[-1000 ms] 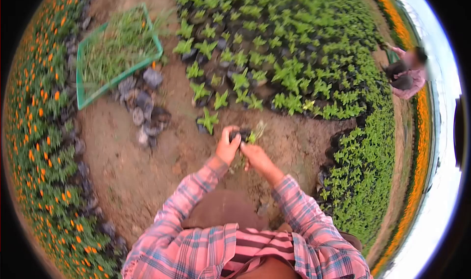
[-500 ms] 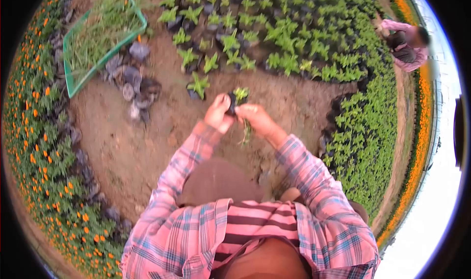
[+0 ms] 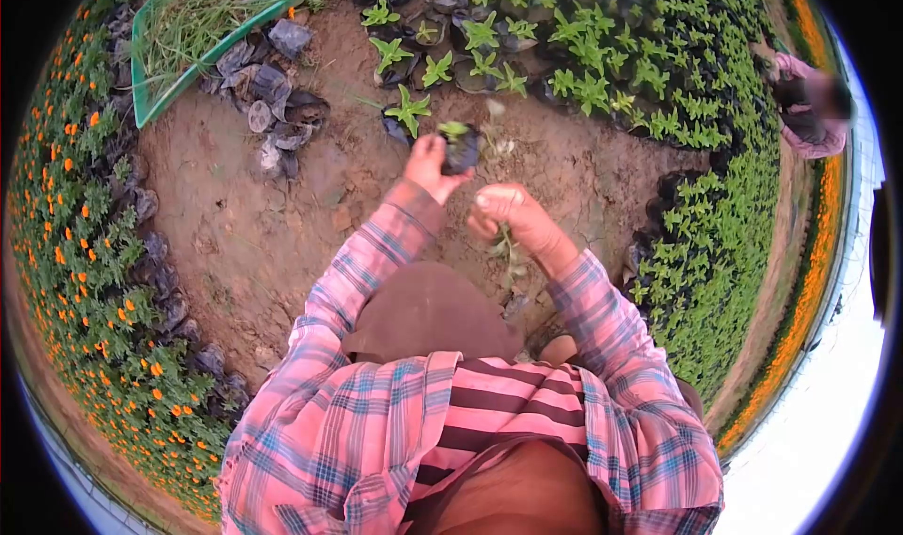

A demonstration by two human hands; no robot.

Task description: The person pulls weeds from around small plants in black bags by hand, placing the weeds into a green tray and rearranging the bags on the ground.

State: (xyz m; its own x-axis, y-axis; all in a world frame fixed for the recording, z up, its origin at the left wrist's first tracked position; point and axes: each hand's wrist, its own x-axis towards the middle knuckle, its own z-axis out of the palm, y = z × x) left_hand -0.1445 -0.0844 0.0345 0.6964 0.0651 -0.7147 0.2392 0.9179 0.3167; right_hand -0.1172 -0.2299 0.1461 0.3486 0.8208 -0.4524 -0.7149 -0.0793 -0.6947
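My left hand [image 3: 435,170] grips a small black plastic grow bag [image 3: 461,153] from its left side. A green seedling [image 3: 453,130], slightly blurred, stands in the top of the bag. Lower and to the right, my right hand [image 3: 517,218] is closed around a bunch of pulled weeds [image 3: 511,256] whose stems hang below the fingers. The two hands are apart, above bare soil. Just past my left hand, a potted seedling [image 3: 408,112] stands at the near edge of the bagged plants.
A green crate [image 3: 138,74] full of cut grass lies at upper left, with crumpled black bags [image 3: 273,93] beside it. Rows of bagged seedlings [image 3: 588,46] fill the back and right. Orange flowers [image 3: 94,300] line the left. Another person [image 3: 809,112] crouches at far right.
My right hand has drawn away from the bag, down and to the right, with the weeds. My left hand still holds the bag, now farther forward. The view has shifted.
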